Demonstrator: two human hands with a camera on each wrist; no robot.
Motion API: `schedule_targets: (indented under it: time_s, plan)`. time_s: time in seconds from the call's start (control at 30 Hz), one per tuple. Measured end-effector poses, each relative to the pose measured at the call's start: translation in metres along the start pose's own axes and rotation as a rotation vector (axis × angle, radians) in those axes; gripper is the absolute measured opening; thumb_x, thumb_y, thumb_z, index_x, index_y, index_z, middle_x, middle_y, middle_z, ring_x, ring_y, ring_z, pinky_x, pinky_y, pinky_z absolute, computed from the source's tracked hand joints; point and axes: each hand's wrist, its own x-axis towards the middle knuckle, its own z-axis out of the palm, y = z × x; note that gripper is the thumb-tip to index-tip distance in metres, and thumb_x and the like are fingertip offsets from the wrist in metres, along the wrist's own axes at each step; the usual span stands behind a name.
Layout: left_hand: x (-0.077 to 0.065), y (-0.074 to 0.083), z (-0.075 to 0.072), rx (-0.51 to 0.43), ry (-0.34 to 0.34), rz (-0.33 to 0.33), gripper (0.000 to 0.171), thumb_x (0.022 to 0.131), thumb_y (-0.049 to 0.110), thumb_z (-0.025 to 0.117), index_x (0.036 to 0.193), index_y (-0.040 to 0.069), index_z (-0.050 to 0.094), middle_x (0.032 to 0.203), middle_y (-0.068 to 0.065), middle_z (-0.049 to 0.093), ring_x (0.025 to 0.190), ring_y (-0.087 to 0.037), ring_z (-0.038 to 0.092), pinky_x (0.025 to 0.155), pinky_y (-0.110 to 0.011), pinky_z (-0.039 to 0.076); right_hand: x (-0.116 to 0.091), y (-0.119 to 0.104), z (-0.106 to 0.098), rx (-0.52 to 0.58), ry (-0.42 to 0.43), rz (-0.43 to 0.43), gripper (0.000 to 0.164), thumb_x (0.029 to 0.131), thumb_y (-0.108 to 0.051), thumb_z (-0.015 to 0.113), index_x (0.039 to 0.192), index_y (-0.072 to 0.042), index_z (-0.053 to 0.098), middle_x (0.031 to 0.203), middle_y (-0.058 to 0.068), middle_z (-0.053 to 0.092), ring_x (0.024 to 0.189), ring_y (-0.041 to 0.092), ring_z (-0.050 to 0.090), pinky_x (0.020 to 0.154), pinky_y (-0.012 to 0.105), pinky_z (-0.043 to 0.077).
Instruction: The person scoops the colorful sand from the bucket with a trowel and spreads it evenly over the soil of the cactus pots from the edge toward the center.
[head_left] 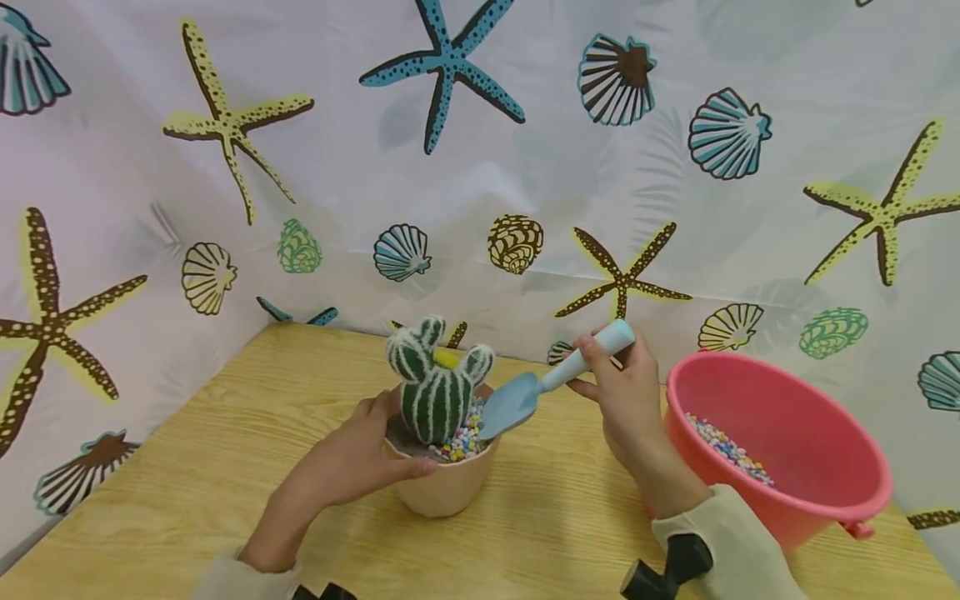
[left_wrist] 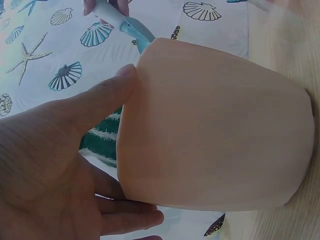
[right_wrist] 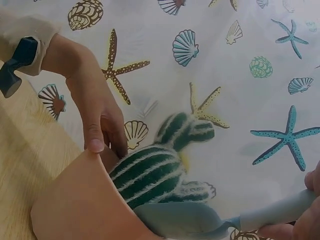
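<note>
A peach-coloured pot [head_left: 446, 487] stands on the wooden table with a green knitted cactus [head_left: 435, 404] in it. Small pastel pebbles [head_left: 461, 442] cover the right part inside the pot. My left hand [head_left: 348, 454] grips the rim from the left, thumb along the front, other fingers round the far side. In my right hand [head_left: 626, 387] is the handle of a light blue trowel [head_left: 513, 404], tilted so that its blade dips over the pot's right rim beside the cactus. The right wrist view shows the blade's tip right at the rim.
To the right a pink bucket [head_left: 780, 508] stands tilted, with more pastel pebbles [head_left: 727, 450] inside, close to my right forearm. Behind the wooden table [head_left: 262, 417] hangs a white cloth [head_left: 525, 183] printed with starfish and shells.
</note>
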Motion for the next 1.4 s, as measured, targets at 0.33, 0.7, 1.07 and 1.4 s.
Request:
schedule_targets:
  time_s: [0.33,0.7,1.07,1.4]
  plan:
    - [-0.001,0.002,0.000,0.017,0.000,-0.040,0.109,0.079,0.056,0.070,0.147,-0.010,0.017,0.140,-0.039,0.032,0.125,-0.048,0.044,0.095,-0.059,0.043,-0.002,-0.006,0.002,0.003,-0.025,0.009,0.010,0.097,-0.006,0.052,0.105,-0.003,0.046,0.096,0.003,0.057,0.088,0.008,0.064,0.073,0.032,0.058]
    - [0.002,0.001,0.001,0.014,0.004,-0.023,0.110,0.077,0.059,0.071,0.148,-0.007,0.019,0.140,-0.037,0.032,0.126,-0.047,0.044,0.096,-0.058,0.043,-0.001,-0.002,0.000,0.043,-0.025,-0.007,0.008,0.097,-0.004,0.051,0.103,-0.004,0.046,0.092,0.001,0.057,0.083,0.009,0.065,0.072,0.032,0.058]
    - [0.007,-0.007,0.003,-0.029,-0.005,0.068,0.108,0.077,0.056,0.072,0.148,-0.005,0.018,0.145,-0.033,0.030,0.132,-0.047,0.035,0.101,-0.060,0.037,0.000,0.001,-0.008,0.020,-0.006,0.022,0.008,0.098,-0.004,0.049,0.105,-0.002,0.045,0.094,0.004,0.056,0.084,0.008,0.064,0.073,0.033,0.058]
    - [0.007,-0.006,0.002,-0.021,0.008,0.060,0.106,0.078,0.057,0.070,0.148,-0.004,0.020,0.145,-0.031,0.033,0.133,-0.045,0.034,0.103,-0.061,0.035,0.004,-0.004,-0.019,0.022,0.004,0.013,0.006,0.099,-0.006,0.048,0.104,-0.003,0.045,0.094,0.003,0.055,0.085,0.009,0.067,0.071,0.031,0.058]
